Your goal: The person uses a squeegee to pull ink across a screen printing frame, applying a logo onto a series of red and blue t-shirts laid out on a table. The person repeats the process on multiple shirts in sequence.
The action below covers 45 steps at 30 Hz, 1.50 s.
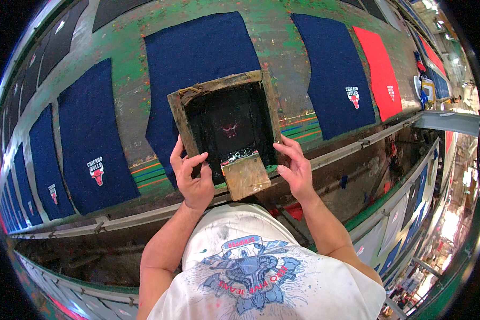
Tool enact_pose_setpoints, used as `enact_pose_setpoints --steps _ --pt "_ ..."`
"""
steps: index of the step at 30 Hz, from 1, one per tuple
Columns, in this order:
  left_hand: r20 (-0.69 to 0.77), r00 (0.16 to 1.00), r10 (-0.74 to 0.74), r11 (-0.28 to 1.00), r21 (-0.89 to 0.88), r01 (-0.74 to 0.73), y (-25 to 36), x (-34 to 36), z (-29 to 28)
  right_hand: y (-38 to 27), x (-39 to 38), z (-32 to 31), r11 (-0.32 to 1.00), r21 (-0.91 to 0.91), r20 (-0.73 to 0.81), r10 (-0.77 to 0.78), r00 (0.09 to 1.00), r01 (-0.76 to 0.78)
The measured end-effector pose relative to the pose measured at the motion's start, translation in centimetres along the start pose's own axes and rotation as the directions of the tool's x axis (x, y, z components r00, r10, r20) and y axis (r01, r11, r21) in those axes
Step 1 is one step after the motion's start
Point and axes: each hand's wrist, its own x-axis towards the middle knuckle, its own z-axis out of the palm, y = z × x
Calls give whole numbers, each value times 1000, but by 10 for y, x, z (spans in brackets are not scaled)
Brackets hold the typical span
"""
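Note:
A wooden screen-printing frame (224,82) lies over a navy fabric piece (200,48) on the table right in front of me. Its mesh (226,114) is dark, with black ink around the edges and a faint reddish motif in the middle. Inside its near end a wide wooden squeegee (246,178) leans, its handle toward me and black ink along its far edge. My left hand (193,178) grips the frame's near left side with bent fingers. My right hand (296,168) has its fingertips on the near right side. Neither hand touches the squeegee.
More navy pieces with a white and red print lie to the left (93,133) and right (336,80), beside a red piece (376,72). A metal rail (352,144) runs along the table's near edge. Another table (394,224) with fabric pieces stands behind at the right.

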Motion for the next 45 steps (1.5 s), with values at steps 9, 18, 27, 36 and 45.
enact_pose_setpoints --steps 9,18,27,36,45 --pt "10 999 -35 999 -16 35 1 0 1 0 -1 -2 999 23 13 22 1000 -22" --pt "-1 982 -190 981 -37 189 -1 1 2 3 4 -5 1000 6 56 30 998 -30" --pt "-1 960 -281 955 -98 280 -3 3 3 9 3 -4 1000 17 48 13 999 -14" --pt "9 955 -296 948 -118 295 -4 4 3 11 2 -2 1000 -9 30 18 999 -18" --pt "-1 955 -295 950 -101 294 -6 3 1 9 1 -3 1000 1 3 5 1000 -5"
